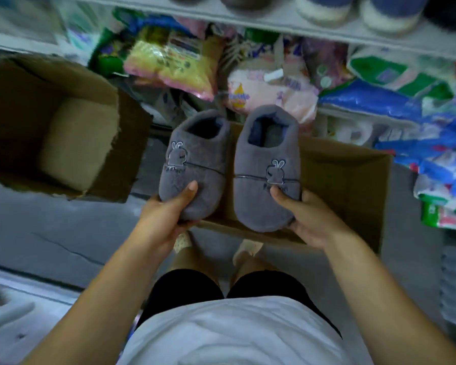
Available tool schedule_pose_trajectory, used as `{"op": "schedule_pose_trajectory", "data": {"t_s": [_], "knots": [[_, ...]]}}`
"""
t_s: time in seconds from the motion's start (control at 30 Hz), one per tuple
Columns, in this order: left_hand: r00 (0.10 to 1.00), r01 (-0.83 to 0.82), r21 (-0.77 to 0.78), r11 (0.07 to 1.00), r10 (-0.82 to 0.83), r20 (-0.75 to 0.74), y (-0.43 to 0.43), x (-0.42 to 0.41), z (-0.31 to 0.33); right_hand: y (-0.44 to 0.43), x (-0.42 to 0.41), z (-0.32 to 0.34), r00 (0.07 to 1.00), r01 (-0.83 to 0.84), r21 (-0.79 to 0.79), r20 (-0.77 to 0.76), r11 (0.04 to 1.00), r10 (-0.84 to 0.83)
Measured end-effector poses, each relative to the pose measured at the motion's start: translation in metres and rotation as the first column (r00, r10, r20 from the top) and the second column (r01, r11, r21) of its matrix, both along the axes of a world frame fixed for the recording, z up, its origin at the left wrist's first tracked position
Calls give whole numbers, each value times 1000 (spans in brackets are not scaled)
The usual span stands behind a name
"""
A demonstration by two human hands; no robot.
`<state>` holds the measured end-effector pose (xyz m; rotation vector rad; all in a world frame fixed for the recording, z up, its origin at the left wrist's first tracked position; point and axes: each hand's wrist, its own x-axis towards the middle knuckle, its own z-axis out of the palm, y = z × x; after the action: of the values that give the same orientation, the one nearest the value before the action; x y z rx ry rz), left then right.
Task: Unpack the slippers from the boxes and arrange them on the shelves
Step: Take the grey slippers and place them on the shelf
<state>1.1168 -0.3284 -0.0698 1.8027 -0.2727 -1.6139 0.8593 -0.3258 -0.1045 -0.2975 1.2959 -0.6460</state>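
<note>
Centre frame: left hand (166, 219) has its grip curled round the left grey slipper (195, 164) toe, right hand (308, 219) likewise grips the right grey slipper (266, 167), over the open box (353, 180).

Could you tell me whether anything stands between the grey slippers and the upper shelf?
Nothing visible does. The left hand and right hand hold the grey slippers in open air over a cardboard box; the upper shelf lies ahead, though other slippers already sit along it.
</note>
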Motion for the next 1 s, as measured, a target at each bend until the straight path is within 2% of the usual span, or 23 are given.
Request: {"op": "schedule_pose_trajectory", "data": {"t_s": [0.13, 0.3, 0.43, 0.57, 0.73, 1.0], "knots": [[995, -103, -178, 979, 98, -37, 11, 60, 56, -25, 58, 54, 995, -95, -139, -18, 986, 94], [957, -281, -362, 889, 287, -39, 21, 150, 116, -56, 173, 119, 976, -188, -353, 40, 916, 216], [927, -337, -476, 812, 376, -15, 38, 238, 156, -66, 287, 165, 920, -266, -479, 132, 837, 368], [866, -395, -589, 705, 501, 19, 66, 327, 189, -58, 397, 197, 858, -276, -580, 211, 766, 469], [761, -488, -656, 575, 649, 3, 94, 403, 218, -50, 496, 226, 766, -348, -623, 242, 700, 596], [621, -625, -668, 404, 776, -110, 84, 467, 225, -83, 581, 247, 625, -462, -661, 230, 591, 746]]}}
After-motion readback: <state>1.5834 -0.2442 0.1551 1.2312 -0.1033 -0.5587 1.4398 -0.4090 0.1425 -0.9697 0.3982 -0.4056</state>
